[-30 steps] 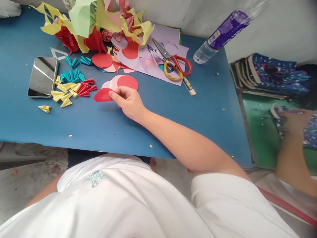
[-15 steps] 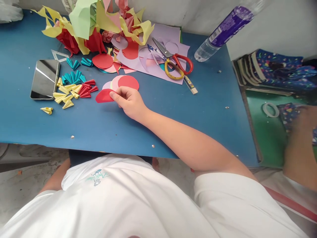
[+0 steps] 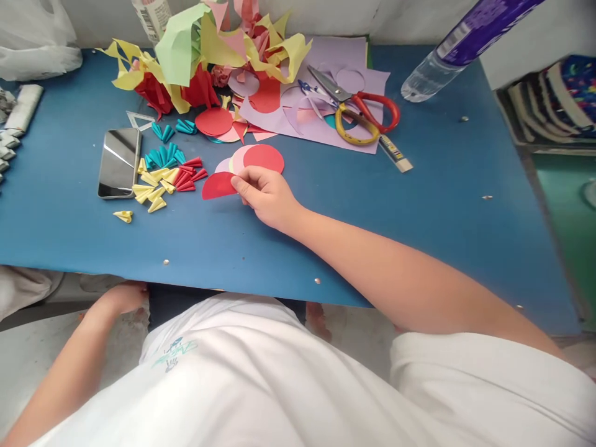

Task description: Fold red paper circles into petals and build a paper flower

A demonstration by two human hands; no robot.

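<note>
My right hand (image 3: pixel 265 195) rests on the blue table (image 3: pixel 372 205) with fingers pinched on a folded red paper half-circle (image 3: pixel 218 185). Just behind it lies a small stack of paper circles (image 3: pixel 261 157), red on top, pink and pale ones under it. My left hand (image 3: pixel 121 297) is below the table's front edge, at its underside; its fingers are hidden. Folded paper cones (image 3: pixel 165 171) in teal, yellow and red lie in a cluster left of the half-circle.
A phone (image 3: pixel 119 162) lies left of the cones. A heap of cut coloured paper (image 3: pixel 209 49) fills the back. Scissors (image 3: pixel 358 108) lie on lilac sheets (image 3: pixel 326 93), with a glue stick (image 3: pixel 395 153) and a lying plastic bottle (image 3: pixel 460 43) to the right.
The view has shifted, so everything sits further right and lower in frame. My left arm has come into sight below the table edge. My right hand still pinches the red half-circle.
</note>
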